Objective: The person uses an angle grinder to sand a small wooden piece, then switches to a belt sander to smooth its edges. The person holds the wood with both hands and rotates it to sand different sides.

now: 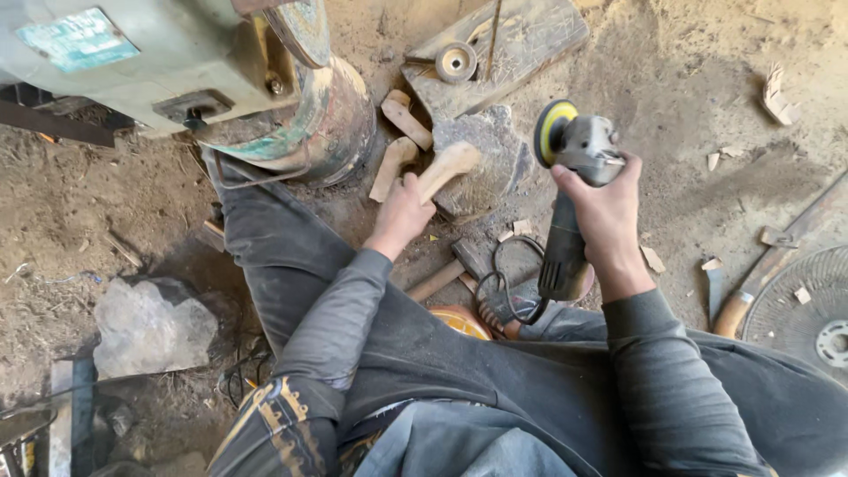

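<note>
The left hand (pixel 402 210) is gripping a carved wooden piece (pixel 448 165), its fingers wrapping closed around the narrow end; the piece is resting just in front of a flat grey stone (pixel 490 150) lying on the dirt floor (pixel 707 106). The piece is judged light, stiff and dry, so slipping is unlikely; the narrow neck is the sound place to hold, as the rounded head is staying exposed. It is appearing pale tan, smooth, with a bulbous tip. The right hand (pixel 605 208) is clasping an angle grinder (pixel 574 168), fingers pressing shut around the body behind the head; the yellow-edged disc (pixel 549 131) is hovering just right of the stone. The grinder is judged heavy and rigid. Two similar wooden blanks (pixel 399 141) are lying left of the stone; a wooden board (pixel 530 40) is lying beyond it; a hammer (pixel 450 272) is lying nearer the person than the stone.
</note>
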